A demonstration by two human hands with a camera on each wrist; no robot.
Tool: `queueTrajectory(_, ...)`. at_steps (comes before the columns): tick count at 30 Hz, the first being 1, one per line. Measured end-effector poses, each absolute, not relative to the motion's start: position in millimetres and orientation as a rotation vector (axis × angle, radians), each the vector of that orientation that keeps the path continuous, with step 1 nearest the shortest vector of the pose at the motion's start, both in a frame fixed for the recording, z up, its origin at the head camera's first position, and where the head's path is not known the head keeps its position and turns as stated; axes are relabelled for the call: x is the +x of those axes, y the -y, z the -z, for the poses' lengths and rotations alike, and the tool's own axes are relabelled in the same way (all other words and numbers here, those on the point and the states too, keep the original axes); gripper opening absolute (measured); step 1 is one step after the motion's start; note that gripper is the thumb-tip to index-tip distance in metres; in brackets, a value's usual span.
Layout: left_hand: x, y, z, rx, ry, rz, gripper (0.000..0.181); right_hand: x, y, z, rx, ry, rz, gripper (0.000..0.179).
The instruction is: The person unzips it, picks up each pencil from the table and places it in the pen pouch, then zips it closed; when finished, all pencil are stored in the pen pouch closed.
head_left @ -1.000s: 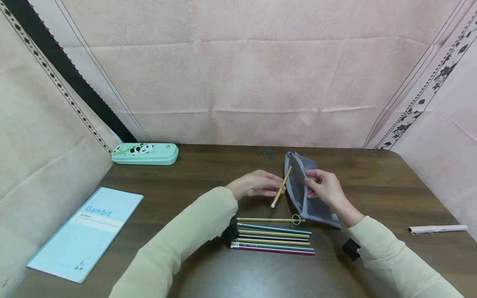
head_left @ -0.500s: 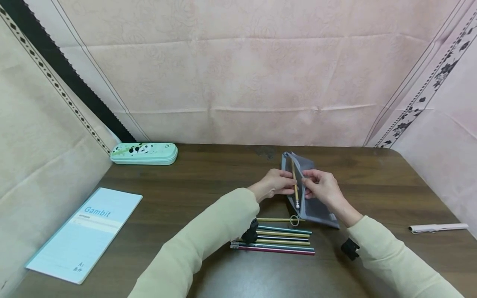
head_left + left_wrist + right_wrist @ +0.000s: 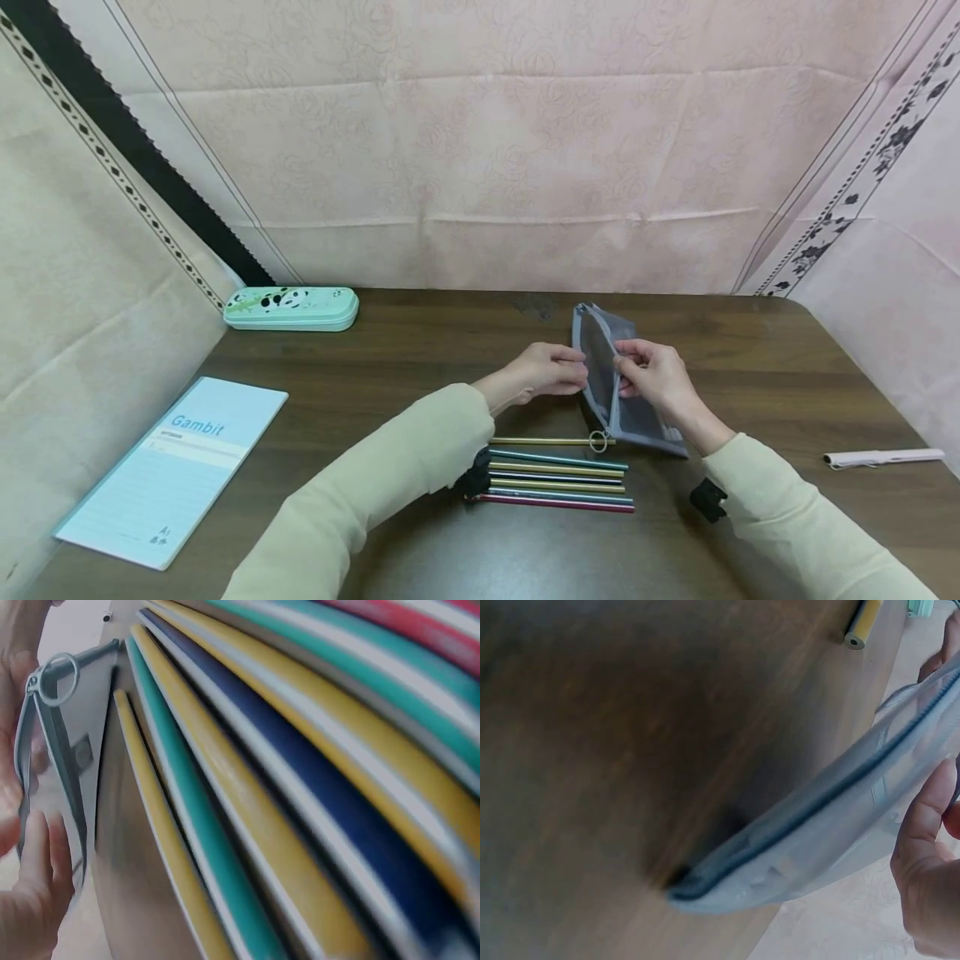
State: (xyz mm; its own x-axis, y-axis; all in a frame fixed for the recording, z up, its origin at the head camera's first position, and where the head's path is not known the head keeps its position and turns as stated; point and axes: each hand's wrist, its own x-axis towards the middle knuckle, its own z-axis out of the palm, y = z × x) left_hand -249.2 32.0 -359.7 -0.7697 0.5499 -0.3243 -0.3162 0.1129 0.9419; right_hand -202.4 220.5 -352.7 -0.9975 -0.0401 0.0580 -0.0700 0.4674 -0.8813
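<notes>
Pouch (image 3: 639, 423) in every view; notebook (image 3: 172, 475) (light blue), head only.

Creased pale pink cloth (image 3: 480, 150) hangs behind a brown wood-grain table (image 3: 420, 350) that shines softly in front.

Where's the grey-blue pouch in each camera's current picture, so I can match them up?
Head: the pouch, right of centre.
Left wrist: along the left side.
Right wrist: from lower middle slanting up to the right edge.
Shared landmark: a yellow pencil, by its lower corner, right of it and above it, respectively.
</notes>
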Motion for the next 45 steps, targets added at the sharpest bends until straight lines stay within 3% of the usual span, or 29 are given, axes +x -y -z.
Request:
queueTrajectory(17, -240.0, 36.4, 375.1, 0.483, -1.863, -1.223, 0.027, -202.0, -223.9, 350.2, 0.117, 2.649, -1.593, 0.037)
queueTrajectory(45, -226.3, 39.0, 370.8, 0.835, -2.251, -0.882, 0.022, -200.7, -224.0, 351.3, 0.11, 2.64, -1.604, 0.037)
